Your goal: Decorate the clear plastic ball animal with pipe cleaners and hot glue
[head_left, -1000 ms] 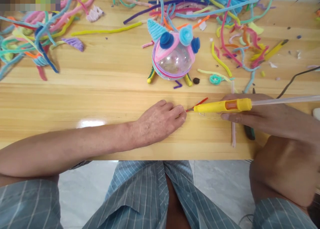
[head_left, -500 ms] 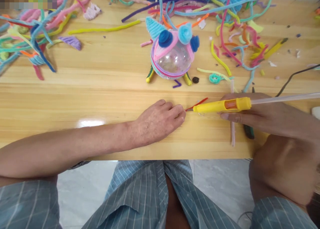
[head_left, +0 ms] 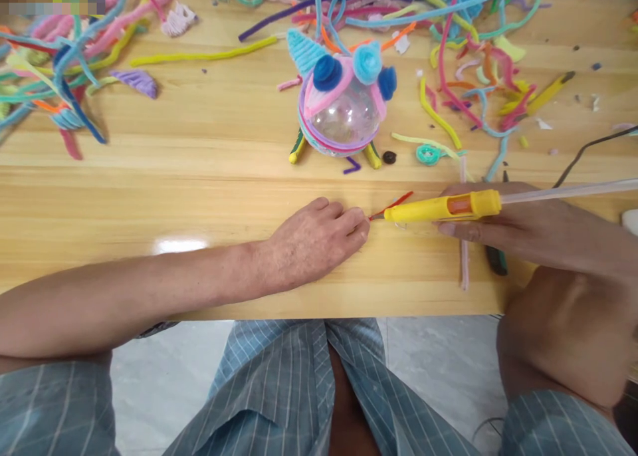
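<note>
Glue gun (head_left: 423, 210) above wooden table (head_left: 149, 183), pale floor (head_left: 428, 369) below.

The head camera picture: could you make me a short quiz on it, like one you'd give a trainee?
1. Open: What thin thing shows beside the left hand, by the front end of the yellow plastic glue gun?
2. Multiple choice: Which holds the glue gun? A) the left hand; B) the right hand; C) neither.
3. True or false: The clear plastic ball trimmed with fuzzy pink strips and blue coils is apart from both hands.

Key: 1. A thin red strip. 2. B. 3. True.
</note>
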The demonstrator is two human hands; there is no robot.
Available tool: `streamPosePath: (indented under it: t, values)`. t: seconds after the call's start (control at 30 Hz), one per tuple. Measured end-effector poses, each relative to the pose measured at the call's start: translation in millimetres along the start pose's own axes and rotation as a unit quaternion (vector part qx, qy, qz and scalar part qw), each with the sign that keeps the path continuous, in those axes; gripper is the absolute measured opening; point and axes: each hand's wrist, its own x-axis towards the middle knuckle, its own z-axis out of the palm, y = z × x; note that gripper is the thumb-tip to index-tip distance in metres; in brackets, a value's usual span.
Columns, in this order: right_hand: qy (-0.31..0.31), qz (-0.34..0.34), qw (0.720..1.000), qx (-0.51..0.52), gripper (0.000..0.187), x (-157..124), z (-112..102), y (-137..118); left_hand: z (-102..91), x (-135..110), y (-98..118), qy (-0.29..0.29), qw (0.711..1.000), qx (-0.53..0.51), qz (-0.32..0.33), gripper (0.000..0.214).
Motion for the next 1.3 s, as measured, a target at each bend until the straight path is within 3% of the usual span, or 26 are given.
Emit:
streamPosePath:
  t: [0.57, 1.3]
  values:
    - [-0.014, 0.007, 0.998, -0.057, 0.067, -4, -2, 2, -2.1, 0, 1, -0.005, 1.000, 0.017, 0.004, 0.036]
    - [-0.014, 0.022, 0.999, -0.031, 0.054, -5, -4, -10, -2.2, 0, 0, -0.013, 1.000, 0.018, 0.005, 0.036]
